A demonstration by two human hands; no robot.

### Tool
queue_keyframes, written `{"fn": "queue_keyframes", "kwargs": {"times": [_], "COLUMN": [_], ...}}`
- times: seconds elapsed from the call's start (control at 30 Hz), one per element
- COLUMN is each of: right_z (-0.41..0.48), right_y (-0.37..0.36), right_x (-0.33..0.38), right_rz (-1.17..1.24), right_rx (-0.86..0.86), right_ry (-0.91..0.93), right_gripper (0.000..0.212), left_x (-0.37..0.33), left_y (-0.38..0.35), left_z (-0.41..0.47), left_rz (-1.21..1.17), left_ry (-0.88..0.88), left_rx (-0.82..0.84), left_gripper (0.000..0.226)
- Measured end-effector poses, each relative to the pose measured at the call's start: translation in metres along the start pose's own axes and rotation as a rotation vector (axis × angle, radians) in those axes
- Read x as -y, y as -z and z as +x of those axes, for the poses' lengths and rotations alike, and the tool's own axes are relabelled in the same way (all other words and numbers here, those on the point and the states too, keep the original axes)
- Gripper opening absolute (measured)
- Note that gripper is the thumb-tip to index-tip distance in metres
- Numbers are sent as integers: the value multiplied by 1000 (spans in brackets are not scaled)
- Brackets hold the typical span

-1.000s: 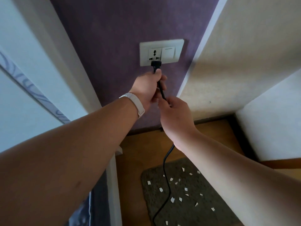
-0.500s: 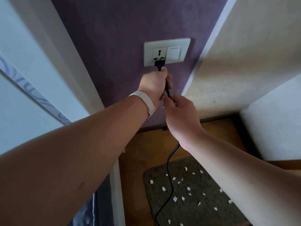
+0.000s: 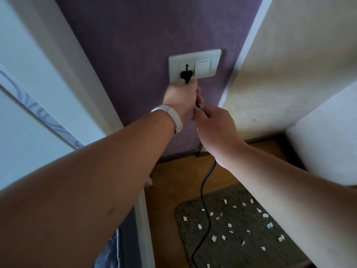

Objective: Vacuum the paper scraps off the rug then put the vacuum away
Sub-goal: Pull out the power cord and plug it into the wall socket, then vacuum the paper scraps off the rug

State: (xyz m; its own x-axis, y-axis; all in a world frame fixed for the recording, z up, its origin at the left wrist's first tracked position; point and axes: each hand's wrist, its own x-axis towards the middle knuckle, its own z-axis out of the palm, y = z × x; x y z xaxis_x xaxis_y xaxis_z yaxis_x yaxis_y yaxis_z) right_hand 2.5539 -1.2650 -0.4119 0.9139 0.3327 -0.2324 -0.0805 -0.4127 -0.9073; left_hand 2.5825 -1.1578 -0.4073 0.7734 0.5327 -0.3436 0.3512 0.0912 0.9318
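Observation:
A black plug [image 3: 186, 75] sits against the white wall socket [image 3: 194, 65] on the purple wall. My left hand [image 3: 182, 99], with a white wristband, grips the cord just below the plug. My right hand [image 3: 214, 123] pinches the black cord [image 3: 204, 182] a little lower. The cord hangs down and runs across a grey-brown rug [image 3: 239, 246] on the wooden floor. Several white paper scraps [image 3: 213, 238] lie scattered over the rug. The vacuum itself is out of view.
A white door frame [image 3: 77, 60] stands to the left, and a cream wall [image 3: 293, 60] with a white ledge [image 3: 326, 132] to the right. A light switch [image 3: 204, 64] sits beside the socket. Dark skirting runs along the wall's foot.
Both hands have pushed the plug up against the socket's lower holes. The view has shifted slightly, so the socket now sits more to the right.

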Motion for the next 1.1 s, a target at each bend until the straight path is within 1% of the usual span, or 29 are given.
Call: {"fn": "queue_keyframes", "kwargs": {"times": [0.07, 0.13, 0.23, 0.3, 0.37, 0.43, 0.5, 0.57, 0.7, 0.87, 1.1], "right_z": [-3, -9, -19, -26, -35, -45, -55, -68, -99, -141, -211], "right_y": [3, 5, 9, 13, 20, 32, 46, 60, 88, 122, 183], "right_x": [-2, -3, -10, -19, -30, -42, -51, -58, -73, -99, -146], "right_rz": [-14, -58, -157, -210, -335, -488, -623, -749, -884, -973, -934], "right_rx": [17, 37, 65, 101, 148, 183, 208, 233, 278, 343, 406], "right_ry": [-20, -29, -16, -5, 41, 105, 143, 160, 206, 249, 268], "right_gripper": [37, 36, 24, 18, 29, 41, 48, 52, 55, 56, 56], "left_x": [3, 7, 19, 33, 52, 69, 83, 96, 114, 131, 152], "left_y": [9, 18, 28, 34, 41, 46, 51, 54, 56, 45, 1], "left_z": [-5, -12, -31, -48, -64, -81, -97, -113, -147, -206, -323], "left_rz": [90, 213, 383, 459, 565, 756, 906, 994, 1100, 1181, 1204], "left_ry": [-47, -92, -169, -193, -234, -283, -301, -314, -298, -238, -175], "left_rx": [59, 90, 129, 157, 177, 176, 181, 181, 218, 186, 131], "left_gripper": [32, 39, 37, 42, 49, 54, 57, 59, 64, 64, 62]}}
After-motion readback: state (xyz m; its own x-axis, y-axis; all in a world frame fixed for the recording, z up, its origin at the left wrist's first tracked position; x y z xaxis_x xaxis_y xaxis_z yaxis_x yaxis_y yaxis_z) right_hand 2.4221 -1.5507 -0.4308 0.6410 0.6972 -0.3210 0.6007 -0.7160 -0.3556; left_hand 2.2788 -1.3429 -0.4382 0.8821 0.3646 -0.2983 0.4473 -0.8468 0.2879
